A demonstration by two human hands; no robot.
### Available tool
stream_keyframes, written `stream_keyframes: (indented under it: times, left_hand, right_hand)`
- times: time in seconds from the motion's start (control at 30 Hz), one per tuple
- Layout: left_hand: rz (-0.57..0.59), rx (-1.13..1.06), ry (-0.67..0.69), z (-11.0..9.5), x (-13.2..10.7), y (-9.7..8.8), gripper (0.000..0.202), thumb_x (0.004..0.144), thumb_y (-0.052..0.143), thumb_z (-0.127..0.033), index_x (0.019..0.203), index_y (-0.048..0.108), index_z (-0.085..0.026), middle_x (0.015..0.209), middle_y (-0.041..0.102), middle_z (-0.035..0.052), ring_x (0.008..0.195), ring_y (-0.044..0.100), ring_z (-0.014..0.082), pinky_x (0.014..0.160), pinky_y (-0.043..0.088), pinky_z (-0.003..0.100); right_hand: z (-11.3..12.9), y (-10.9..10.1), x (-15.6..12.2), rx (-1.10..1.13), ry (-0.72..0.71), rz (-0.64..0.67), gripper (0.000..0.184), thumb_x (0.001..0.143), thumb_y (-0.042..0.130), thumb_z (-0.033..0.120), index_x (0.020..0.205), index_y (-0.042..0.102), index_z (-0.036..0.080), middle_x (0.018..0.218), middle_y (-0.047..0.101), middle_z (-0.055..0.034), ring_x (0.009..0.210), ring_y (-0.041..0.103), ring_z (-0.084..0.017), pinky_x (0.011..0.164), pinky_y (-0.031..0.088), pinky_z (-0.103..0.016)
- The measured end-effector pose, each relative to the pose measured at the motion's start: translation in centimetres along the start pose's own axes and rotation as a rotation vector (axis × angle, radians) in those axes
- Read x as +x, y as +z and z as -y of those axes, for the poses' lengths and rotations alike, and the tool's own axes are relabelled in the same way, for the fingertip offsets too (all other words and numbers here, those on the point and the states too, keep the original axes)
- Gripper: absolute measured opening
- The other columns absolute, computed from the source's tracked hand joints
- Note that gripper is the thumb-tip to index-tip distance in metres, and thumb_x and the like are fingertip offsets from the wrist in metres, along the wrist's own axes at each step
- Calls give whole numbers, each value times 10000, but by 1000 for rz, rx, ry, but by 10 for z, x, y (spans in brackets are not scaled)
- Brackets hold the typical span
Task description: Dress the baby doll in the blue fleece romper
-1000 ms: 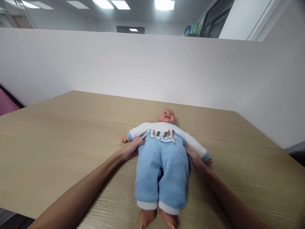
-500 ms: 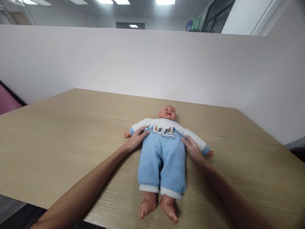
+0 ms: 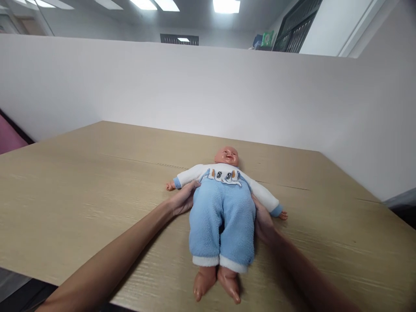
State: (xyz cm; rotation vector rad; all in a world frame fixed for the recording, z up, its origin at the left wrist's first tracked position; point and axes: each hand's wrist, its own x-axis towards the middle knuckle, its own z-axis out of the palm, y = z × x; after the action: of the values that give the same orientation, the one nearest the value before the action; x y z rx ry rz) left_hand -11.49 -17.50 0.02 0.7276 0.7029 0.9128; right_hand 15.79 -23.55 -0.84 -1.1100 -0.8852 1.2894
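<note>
Clearly, the doll (image 3: 224, 190) lies on its back near the middle of the table (image 3: 81, 195), with its head (image 3: 226, 155) pointing away from the person and its bare feet (image 3: 216, 281) close to the near edge. It wears a white top (image 3: 190, 174) with blue cuffs, and its arms are spread out to both sides. The blue fleece trousers (image 3: 222, 221) cover both legs down to the white hems at the ankles, and their upper edge reaches high on the chest, just under the little pattern on the front. Judging from this, the trousers are almost fully on. What is not finished, as far as one can see, is the upper part (two thin blue straps lie loose across the shoulders, and I cannot tell if they are fastened).

The left hand (image 3: 183, 199) rests at the side of the doll near the waist. Its fingers (image 3: 194, 187) are bent close together on the edge of the trousers and seem to pinch the fleece. The right hand (image 3: 263, 219) lies flat along the other side, touching the trousers just below the doll's sleeve. Its fingertips are hidden behind the cloth, so I cannot tell if it holds anything.

Behind the table stands a plain white wall (image 3: 195, 86), and above it ceiling lamps are visible.
</note>
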Motion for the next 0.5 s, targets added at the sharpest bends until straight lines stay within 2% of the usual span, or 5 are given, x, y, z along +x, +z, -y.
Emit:
stream_keyframes:
  times: [0.13,0.33,0.4,0.5]
  left_hand:
    - [-58,-1,1,0,0,-3,158,787,724,-260,865,597,-207,716,624,-5,724,631,185,775,549,318]
    - [-74,60,63,0,2,-8,204,793,727,-292,958,653,-200,710,630,-21,751,625,195,754,506,309]
    - [-44,82,82,-3,3,-8,250,799,724,-316,1012,683,-191,745,649,-18,782,620,200,781,488,307]
    - [14,190,180,-10,2,-6,345,834,718,-373,1123,712,-184,930,726,24,957,641,238,911,467,325]
  right_hand:
    - [1,3,-1,79,54,-1,451,853,738,550,1237,746,314,1336,772,-4,1400,605,-314,1211,478,-464]
    - [16,8,-2,128,25,60,477,802,775,431,1268,741,332,1271,792,-8,1419,590,-366,1155,506,-575]
    - [20,9,-2,134,10,83,488,800,771,446,1274,737,337,1291,786,-5,1436,574,-365,1166,499,-568]
    - [22,10,-2,145,-16,114,486,805,786,460,1268,737,321,1382,750,-11,1466,541,-344,1220,460,-503]
